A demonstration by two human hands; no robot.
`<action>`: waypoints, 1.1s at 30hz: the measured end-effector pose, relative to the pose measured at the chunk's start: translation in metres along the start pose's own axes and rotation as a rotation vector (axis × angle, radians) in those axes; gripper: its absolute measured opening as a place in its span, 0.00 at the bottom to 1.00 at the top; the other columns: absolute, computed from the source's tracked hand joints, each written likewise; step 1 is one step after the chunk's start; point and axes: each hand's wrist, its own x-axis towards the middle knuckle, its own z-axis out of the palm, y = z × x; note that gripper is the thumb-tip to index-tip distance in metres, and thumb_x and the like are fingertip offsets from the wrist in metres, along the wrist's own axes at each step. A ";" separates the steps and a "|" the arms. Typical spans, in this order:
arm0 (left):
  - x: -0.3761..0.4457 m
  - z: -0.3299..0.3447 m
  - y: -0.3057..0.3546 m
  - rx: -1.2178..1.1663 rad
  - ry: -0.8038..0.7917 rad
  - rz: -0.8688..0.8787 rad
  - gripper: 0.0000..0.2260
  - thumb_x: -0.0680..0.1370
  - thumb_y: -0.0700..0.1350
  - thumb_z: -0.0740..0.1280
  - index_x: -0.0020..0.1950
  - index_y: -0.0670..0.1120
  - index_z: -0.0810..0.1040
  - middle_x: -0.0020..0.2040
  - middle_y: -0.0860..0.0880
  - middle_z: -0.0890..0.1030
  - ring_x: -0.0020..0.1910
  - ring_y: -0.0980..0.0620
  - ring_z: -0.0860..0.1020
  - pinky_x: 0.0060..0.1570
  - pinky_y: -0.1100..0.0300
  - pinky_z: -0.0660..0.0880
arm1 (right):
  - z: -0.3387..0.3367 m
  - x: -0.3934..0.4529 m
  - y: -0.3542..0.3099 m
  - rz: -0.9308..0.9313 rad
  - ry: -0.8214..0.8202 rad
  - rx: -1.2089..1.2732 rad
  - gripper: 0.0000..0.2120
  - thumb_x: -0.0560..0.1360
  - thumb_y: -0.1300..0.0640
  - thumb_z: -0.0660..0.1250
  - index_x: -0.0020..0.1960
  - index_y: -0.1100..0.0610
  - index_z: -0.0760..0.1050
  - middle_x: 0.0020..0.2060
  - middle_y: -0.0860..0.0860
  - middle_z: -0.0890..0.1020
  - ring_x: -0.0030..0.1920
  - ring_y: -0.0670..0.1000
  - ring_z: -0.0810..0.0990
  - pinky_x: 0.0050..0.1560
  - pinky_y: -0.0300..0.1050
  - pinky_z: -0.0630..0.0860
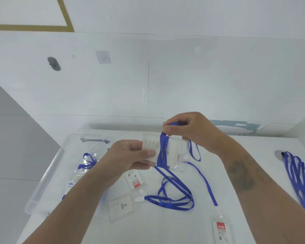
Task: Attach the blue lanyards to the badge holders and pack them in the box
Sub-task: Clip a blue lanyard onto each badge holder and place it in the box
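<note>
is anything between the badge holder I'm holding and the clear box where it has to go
Nothing visible blocks it. The badge holder is held above the table by the left hand and right hand; the clear box lies open to its left.

Head camera, looking forward and down

A single wide-angle view from above, close over the white table (165, 231) (wall (201, 76) bowed by the lens), with both forearms reaching in from the bottom edge.

The bundle of lanyards (299, 182) runs off the right edge, and the box (48, 173) contents look blurred.
</note>
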 end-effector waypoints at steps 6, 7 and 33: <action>0.002 -0.001 0.006 -0.380 0.080 0.025 0.06 0.70 0.41 0.73 0.45 0.42 0.86 0.46 0.42 0.86 0.41 0.49 0.86 0.38 0.62 0.81 | 0.035 -0.007 0.040 0.202 0.020 0.308 0.13 0.75 0.66 0.64 0.35 0.56 0.81 0.31 0.57 0.76 0.29 0.51 0.67 0.33 0.42 0.67; 0.007 -0.002 0.005 -0.429 0.153 0.022 0.07 0.71 0.39 0.73 0.48 0.41 0.84 0.47 0.42 0.86 0.42 0.49 0.86 0.39 0.61 0.82 | 0.045 -0.014 0.042 0.205 0.025 0.248 0.15 0.78 0.62 0.65 0.34 0.52 0.80 0.28 0.53 0.77 0.26 0.48 0.64 0.31 0.39 0.65; -0.002 0.008 -0.038 -0.019 0.129 -0.023 0.05 0.75 0.39 0.72 0.49 0.45 0.86 0.44 0.45 0.87 0.46 0.47 0.86 0.52 0.52 0.82 | 0.041 -0.024 0.041 0.341 0.038 0.294 0.07 0.76 0.51 0.70 0.47 0.53 0.84 0.39 0.47 0.85 0.36 0.44 0.81 0.37 0.35 0.76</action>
